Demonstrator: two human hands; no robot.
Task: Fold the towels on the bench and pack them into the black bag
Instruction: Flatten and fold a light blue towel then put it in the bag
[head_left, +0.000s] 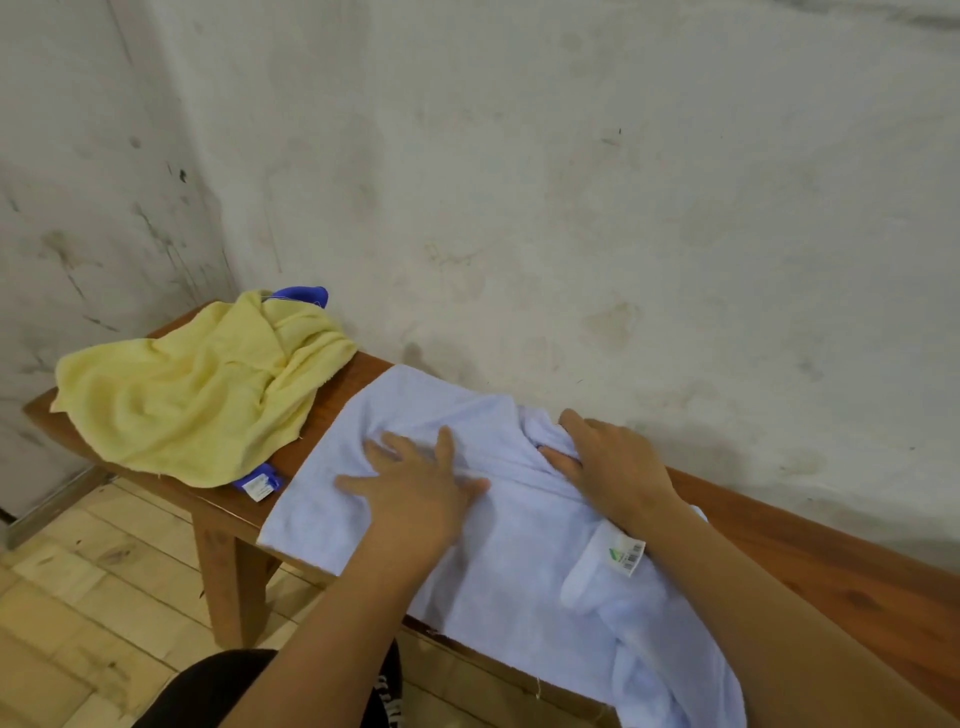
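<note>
A pale lavender terry towel (498, 561) lies spread across the brown wooden tabletop (810, 551), its near edge hanging over the front and its far right part bunched (a white barcode tag (626, 555) shows there). A crumpled yellow terry towel (192, 395) lies at the left end.

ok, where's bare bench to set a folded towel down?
Widest bare patch: the wood right of the white towel, past the right hand. A narrow strip of bench shows between the yellow towel and white towel, near a blue tag. The left end is crowded.
</note>
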